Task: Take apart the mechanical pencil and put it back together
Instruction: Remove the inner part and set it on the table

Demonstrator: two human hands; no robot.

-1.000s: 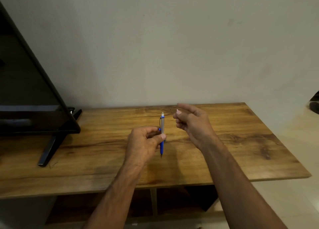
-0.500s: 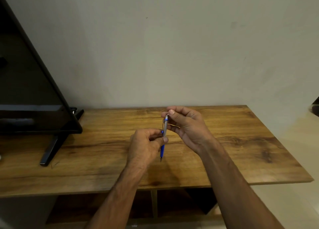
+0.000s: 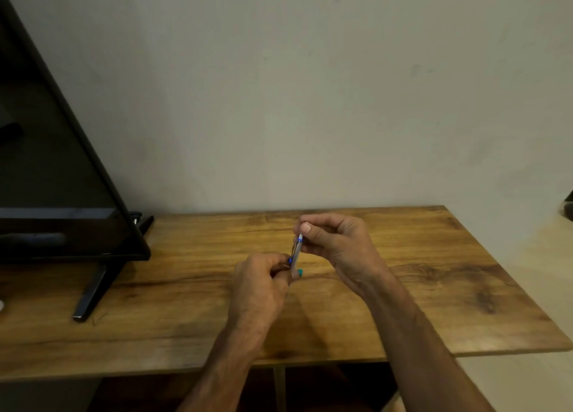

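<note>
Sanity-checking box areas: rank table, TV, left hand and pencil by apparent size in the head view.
Largest to smallest:
1. table
2. TV, cut off by the frame edge, so only its visible part counts
3. left hand
4. pencil

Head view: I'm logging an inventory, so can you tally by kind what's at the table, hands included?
mechanical pencil: 1
hands: 2, left hand and right hand, both holding the pencil
black screen: 1
wooden table: 1
Total: 5, leaving out unclear scraps at the picture's edges
</note>
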